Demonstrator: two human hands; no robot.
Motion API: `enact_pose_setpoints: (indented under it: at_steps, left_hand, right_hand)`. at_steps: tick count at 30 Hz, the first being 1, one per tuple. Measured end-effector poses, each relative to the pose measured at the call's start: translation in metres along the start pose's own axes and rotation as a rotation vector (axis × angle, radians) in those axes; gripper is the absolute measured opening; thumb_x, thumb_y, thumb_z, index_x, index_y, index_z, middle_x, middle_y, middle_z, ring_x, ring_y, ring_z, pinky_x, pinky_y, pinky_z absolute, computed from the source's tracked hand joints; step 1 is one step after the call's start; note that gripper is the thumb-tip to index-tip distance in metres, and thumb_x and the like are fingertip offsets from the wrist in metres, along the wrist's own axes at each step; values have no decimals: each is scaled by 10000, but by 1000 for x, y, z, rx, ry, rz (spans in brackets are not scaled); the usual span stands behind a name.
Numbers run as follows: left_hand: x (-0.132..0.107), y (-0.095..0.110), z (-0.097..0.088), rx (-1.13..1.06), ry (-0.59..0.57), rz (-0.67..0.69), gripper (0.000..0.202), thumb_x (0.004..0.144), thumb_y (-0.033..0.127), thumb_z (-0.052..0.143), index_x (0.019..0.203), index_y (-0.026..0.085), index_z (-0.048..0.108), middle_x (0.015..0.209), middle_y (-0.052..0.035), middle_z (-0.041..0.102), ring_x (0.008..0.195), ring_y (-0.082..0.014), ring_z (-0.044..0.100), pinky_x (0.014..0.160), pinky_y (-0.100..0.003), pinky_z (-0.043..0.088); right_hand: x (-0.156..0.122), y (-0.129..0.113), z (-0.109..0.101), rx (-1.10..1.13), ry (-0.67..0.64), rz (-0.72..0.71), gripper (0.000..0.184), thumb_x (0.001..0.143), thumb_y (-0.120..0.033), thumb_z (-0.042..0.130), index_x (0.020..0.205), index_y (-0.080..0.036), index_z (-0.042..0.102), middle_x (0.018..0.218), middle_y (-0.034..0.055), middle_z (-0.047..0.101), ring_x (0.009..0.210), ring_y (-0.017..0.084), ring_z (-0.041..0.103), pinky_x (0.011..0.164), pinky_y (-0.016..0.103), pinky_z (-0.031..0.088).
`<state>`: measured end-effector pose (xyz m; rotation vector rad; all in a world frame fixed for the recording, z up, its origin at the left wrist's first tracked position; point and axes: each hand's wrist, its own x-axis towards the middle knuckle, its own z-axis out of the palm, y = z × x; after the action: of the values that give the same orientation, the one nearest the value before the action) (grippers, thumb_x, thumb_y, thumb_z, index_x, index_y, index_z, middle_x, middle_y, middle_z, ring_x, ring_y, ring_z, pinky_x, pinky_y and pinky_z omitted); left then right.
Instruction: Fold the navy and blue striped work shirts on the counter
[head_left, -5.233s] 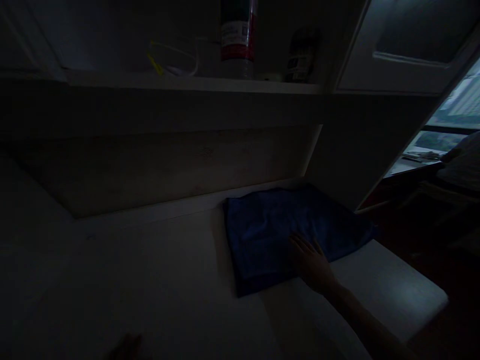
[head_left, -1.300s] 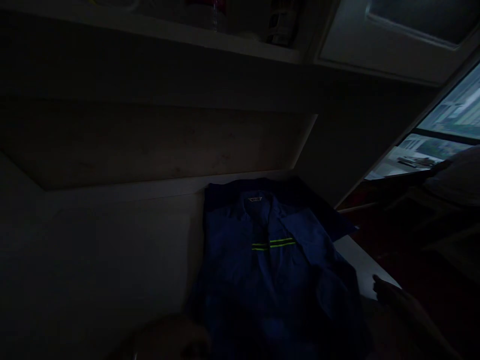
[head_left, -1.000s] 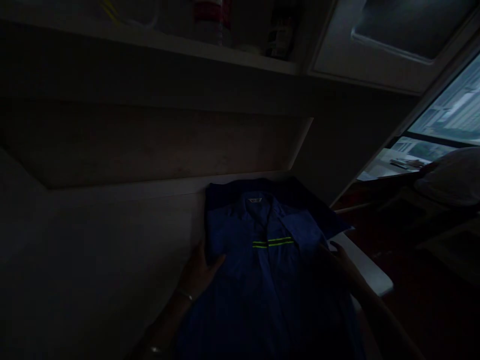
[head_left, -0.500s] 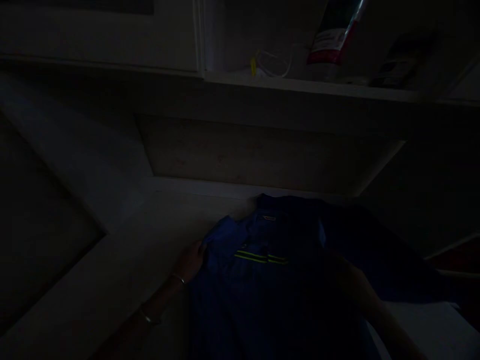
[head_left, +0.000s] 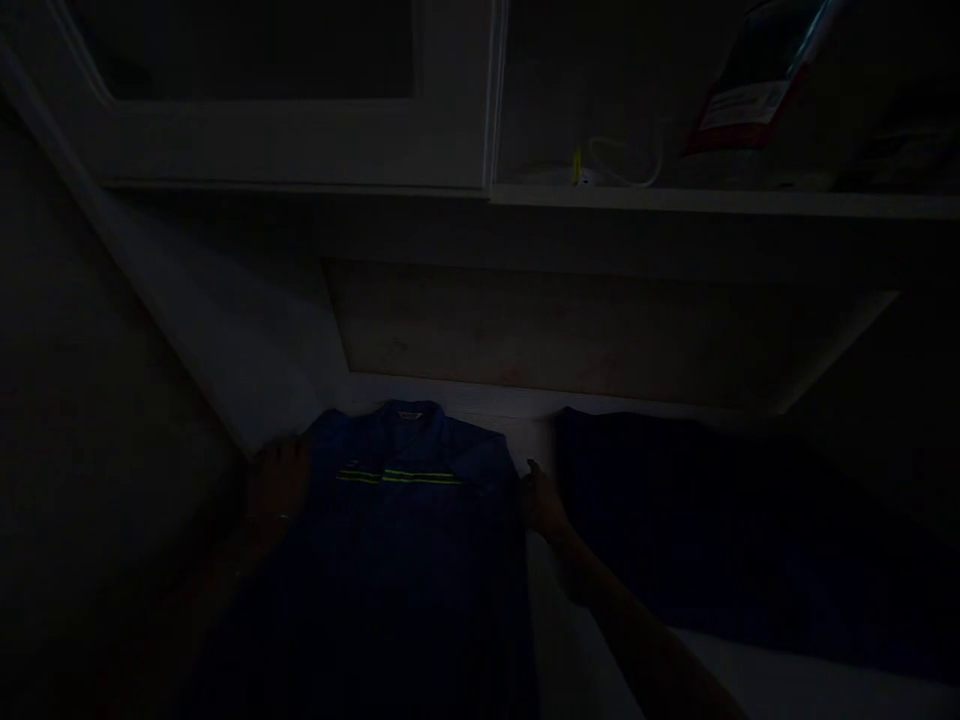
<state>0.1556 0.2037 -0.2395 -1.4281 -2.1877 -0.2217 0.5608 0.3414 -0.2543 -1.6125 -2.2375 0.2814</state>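
Observation:
The scene is very dark. A blue work shirt [head_left: 405, 540] with two yellow-green stripes across the chest lies flat on a pale counter [head_left: 787, 685], collar toward the wall. My left hand [head_left: 277, 485] rests on its left shoulder edge. My right hand [head_left: 541, 500] grips its right shoulder edge, fingers curled on the cloth. A second dark blue folded garment [head_left: 712, 520] lies to the right of the shirt, apart from my hands.
A shelf [head_left: 712, 200] runs above the counter with a red-and-white labelled can [head_left: 742, 100] and a white cable [head_left: 622, 170]. A cabinet door [head_left: 262, 100] hangs at the upper left. A side wall closes the left.
The shirt has been slid left along the counter, off the folded garment, with both hands at its shoulders. The view has swung left, so the window is out of sight.

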Motion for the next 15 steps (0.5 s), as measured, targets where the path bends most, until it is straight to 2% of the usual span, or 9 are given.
enact_pose_setpoints:
  at_steps: [2,4,6,7,9,10,11,13,15]
  left_hand:
    - [-3,17,6,-7,31,73,507,945,192,255,1363,59,510,1285,-235,567,1126,-357,558,948,-487,439]
    - [-2,42,17,-85,9,127,513,966,295,271,1350,86,539,1361,-209,540,1176,-336,542,990,-458,426]
    - [2,67,30,-147,-47,147,549,969,396,278,1363,113,537,1447,-179,490,1275,-330,483,1061,-466,374]
    - [5,76,38,-162,-94,138,561,964,426,286,1377,132,527,1480,-165,462,1317,-335,448,1089,-497,340]
    - [10,88,52,-184,-213,120,551,952,444,307,1395,192,514,1524,-137,417,1373,-354,387,1106,-586,280]
    - [13,90,59,-196,-267,118,537,947,439,316,1396,223,514,1536,-125,404,1391,-361,362,1102,-624,257]
    - [16,90,65,-209,-309,123,524,943,430,322,1397,251,513,1544,-113,393,1406,-364,340,1097,-650,241]
    - [23,86,76,-225,-353,152,508,936,415,335,1395,291,513,1559,-89,373,1435,-365,288,1096,-675,213]
    - [29,81,84,-217,-366,187,496,930,394,349,1391,318,516,1576,-66,346,1458,-367,230,1101,-687,182]
  right_hand:
    - [-6,-4,-1,-8,110,-27,559,920,-164,350,1472,-72,348,1391,223,501,1247,261,533,991,348,436]
    - [-16,-16,2,-37,164,-136,538,969,-329,358,1474,-145,382,1471,188,426,1331,287,438,1076,424,367]
    - [-24,-31,9,-87,85,-265,602,930,-518,451,1469,-254,407,1529,142,365,1389,336,346,1110,563,281]
    - [-26,-35,13,-111,17,-319,625,894,-555,509,1459,-304,418,1546,119,348,1406,351,313,1107,619,238]
    - [-22,-34,18,-109,-92,-395,547,887,-495,545,1411,-349,477,1521,81,406,1391,327,350,1106,622,227]
    - [-17,-27,17,-63,-124,-393,464,899,-438,539,1354,-347,541,1462,62,488,1343,288,426,1107,555,275]
    - [-10,-16,12,1,-133,-351,377,902,-387,535,1266,-331,615,1367,45,581,1260,246,515,1082,464,343]
    - [7,17,-4,119,-90,-175,263,898,-329,522,1082,-283,704,1161,36,694,1067,193,633,959,326,448]
    - [22,55,-26,161,15,54,278,906,-285,467,1042,-229,702,1060,70,717,960,197,668,860,308,493]
